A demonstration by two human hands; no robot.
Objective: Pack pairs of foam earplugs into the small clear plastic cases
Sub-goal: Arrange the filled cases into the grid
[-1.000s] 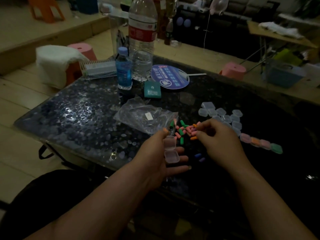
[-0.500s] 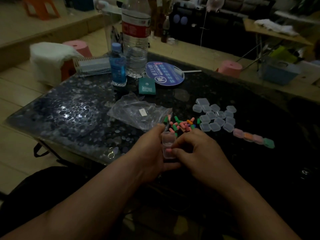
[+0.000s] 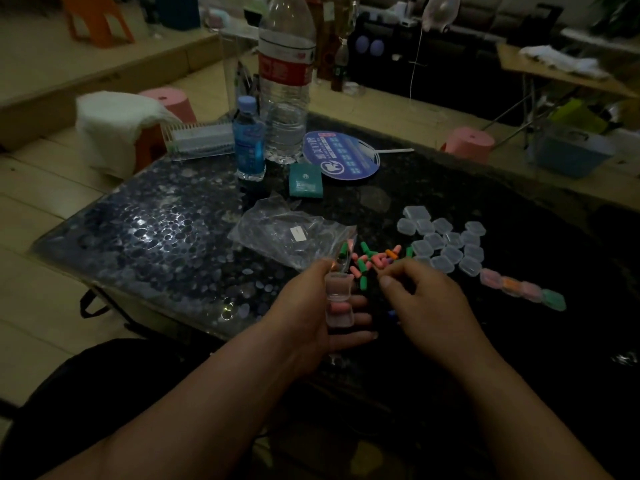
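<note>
Left grip [image 3: 308, 306] holds the open clear case [image 3: 340, 299], one pink plug [image 3: 337, 308] inside; right grip [image 3: 429, 303], just beside, curls over loose plugs [image 3: 372, 259], hold unclear; they're prob. light, squashy, so pinch mid-body.

Person's left hand [image 3: 311, 306] and right hand [image 3: 429, 303], each on a bare forearm [image 3: 194, 417] reaching the lower edge. Thumbnail [image 3: 385, 282] short. Dark fabric [image 3: 86, 386] at lower left, possibly clothing.

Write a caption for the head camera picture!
Left hand holds an open clear case, pink earplug inside; right hand by the earplug pile.
</note>
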